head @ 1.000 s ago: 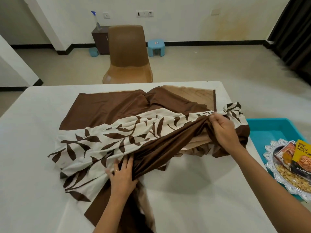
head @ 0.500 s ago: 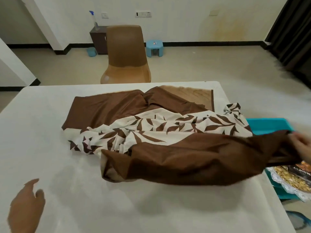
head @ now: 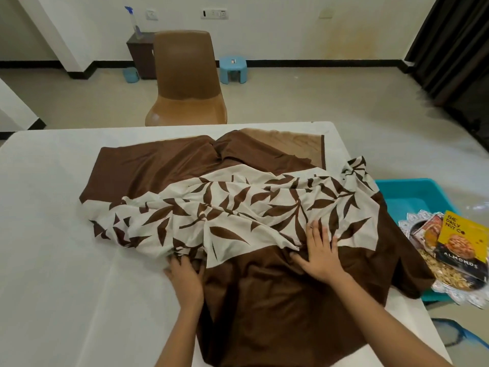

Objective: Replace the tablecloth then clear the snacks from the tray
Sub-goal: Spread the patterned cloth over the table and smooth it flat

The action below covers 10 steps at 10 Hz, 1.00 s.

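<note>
Closest in, at 6 o'clock, two bare forearms reach up from the bottom edge onto a white rectangular table (head: 53, 247). The left hand (head: 185, 275) lies at about 7 o'clock of the cloth heap, its fingers bent down into the bunched near edge, gripping a fold where cream meets brown. The right hand (head: 321, 256) lies flat just beside it at 5 o'clock. Its fingers are straight and spread, with the thumb out to the side and the palm pressing on the fabric.

Both hands are on a glossy dark-brown tablecloth (head: 277, 313) with a wide cream band printed with brown leaves. It lies crumpled over the middle and right of the table, only partly opened. A brown flap hangs over the near edge at 6 o'clock, and a lighter tan panel shows at the far corner, toward 1 o'clock.

At 3 o'clock, past the table's right edge, an ornate silver tray (head: 455, 294) lies over the near part of a teal plastic tub (head: 412, 193), and the cloth's right corner touches the tray's rim. On the tray are a yellow-and-black almond packet (head: 463, 242), a second reddish packet (head: 430, 231) partly under it, and loose pale fried snacks (head: 434, 268).

Beyond the table at 12 o'clock is a brown moulded plastic chair (head: 185, 83). Behind it, a small light-blue stool (head: 232, 68) sits on the floor near the wall. At 11 o'clock a dark wooden cabinet (head: 141, 55) carries a clear spray bottle (head: 135, 22). Dark curtains (head: 455, 49) hang at 2 o'clock.
</note>
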{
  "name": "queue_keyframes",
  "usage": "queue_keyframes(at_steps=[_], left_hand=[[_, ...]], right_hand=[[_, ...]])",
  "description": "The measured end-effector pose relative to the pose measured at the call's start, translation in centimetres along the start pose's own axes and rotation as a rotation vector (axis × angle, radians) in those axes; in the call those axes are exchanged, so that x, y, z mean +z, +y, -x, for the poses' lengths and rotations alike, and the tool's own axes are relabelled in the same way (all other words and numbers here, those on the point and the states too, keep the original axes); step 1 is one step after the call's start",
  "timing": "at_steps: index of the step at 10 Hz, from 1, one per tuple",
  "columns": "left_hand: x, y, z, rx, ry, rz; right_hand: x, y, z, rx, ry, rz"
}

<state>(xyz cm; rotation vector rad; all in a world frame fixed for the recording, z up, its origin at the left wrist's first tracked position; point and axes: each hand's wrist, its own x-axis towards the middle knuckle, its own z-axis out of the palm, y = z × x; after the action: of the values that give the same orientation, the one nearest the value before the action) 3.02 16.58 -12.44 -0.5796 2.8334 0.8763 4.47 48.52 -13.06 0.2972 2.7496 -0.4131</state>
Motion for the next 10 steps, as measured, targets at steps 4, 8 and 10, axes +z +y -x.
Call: queue_keyframes(at_steps=[4, 8, 10], left_hand=[[-4.7, -26.5, -12.5, -0.298, 0.442, 0.013], [-5.5, 4.0, -8.5, 0.458, -0.096, -0.236], [-2.4, 4.4, -11.1, 0.187, -0.102, -0.219]], right_hand=[[-2.0, 2.9, 8.0, 0.332, -0.371, 0.133], [-3.1, 3.3, -4.2, 0.12, 0.125, -0.051], [-1.7, 11.3, -0.3, 0.472, 0.2, -0.177]])
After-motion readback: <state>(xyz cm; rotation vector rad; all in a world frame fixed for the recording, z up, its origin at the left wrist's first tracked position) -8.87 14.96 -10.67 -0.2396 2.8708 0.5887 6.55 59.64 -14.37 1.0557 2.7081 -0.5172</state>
